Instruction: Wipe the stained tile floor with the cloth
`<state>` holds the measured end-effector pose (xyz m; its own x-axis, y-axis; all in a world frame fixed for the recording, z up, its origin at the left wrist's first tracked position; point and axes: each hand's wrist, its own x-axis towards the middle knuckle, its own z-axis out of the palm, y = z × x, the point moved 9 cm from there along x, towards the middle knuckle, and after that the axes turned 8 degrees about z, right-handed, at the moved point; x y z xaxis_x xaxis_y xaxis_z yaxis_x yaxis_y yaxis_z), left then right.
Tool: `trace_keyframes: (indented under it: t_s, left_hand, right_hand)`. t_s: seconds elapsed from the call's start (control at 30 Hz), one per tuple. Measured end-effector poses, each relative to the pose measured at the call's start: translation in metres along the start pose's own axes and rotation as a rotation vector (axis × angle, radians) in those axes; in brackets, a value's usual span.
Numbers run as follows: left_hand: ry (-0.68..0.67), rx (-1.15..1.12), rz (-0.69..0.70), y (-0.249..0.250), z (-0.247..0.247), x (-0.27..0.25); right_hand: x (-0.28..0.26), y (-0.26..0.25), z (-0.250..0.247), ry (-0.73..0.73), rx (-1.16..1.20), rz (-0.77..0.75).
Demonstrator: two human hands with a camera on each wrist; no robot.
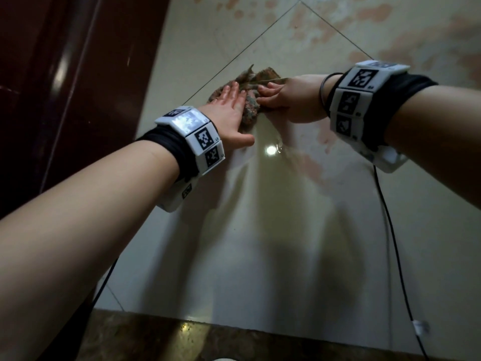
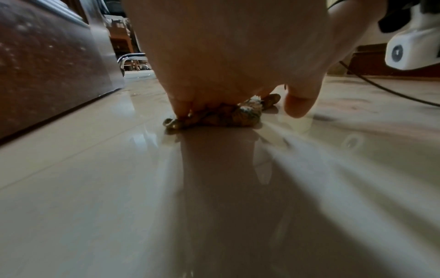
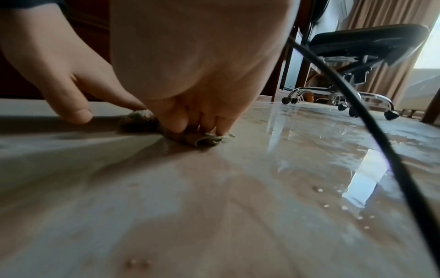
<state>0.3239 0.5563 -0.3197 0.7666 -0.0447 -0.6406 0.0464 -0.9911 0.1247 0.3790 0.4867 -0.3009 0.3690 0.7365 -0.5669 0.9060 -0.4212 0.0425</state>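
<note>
A crumpled brown-green cloth [image 1: 250,110] lies on the glossy cream tile floor [image 1: 260,230]. My left hand [image 1: 229,105] presses flat on the cloth's left side with straight fingers; its thumb [image 2: 297,105] hangs free beside the cloth [image 2: 226,118]. My right hand [image 1: 283,100] comes in from the right, its fingers [image 3: 178,120] curled down and gripping a fold of the cloth [image 3: 202,139]. Pinkish stains [image 1: 364,24] spread over the tiles beyond the hands, and a fainter patch [image 1: 312,162] lies near my right wrist. Most of the cloth is hidden under the hands.
Dark wooden furniture [image 1: 65,87] runs along the left of the floor. A dark marble strip [image 1: 156,340] borders the near edge. Black cables [image 1: 390,230] trail from both wrists. A wheeled office chair [image 3: 357,56] stands further off, with wet puddles [image 3: 357,178] on the tiles before it.
</note>
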Motion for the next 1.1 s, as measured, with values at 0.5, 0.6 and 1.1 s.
trace_keyframes:
  t_s: [0.5,0.6,1.1]
  left_hand:
    - [-0.009,0.1,0.116,0.052,-0.001,0.015]
    - [-0.002,0.131,0.148,0.065,0.004,0.014]
    - [-0.026,0.255,0.275,0.124,0.032,-0.018]
  right_hand:
    - [-0.033,0.029,0.024,-0.007,-0.013,0.057]
    - [-0.047,0.028,0.037,-0.049,-0.078,0.055]
    - [-0.114,0.008,0.07,-0.202,-0.148,0.033]
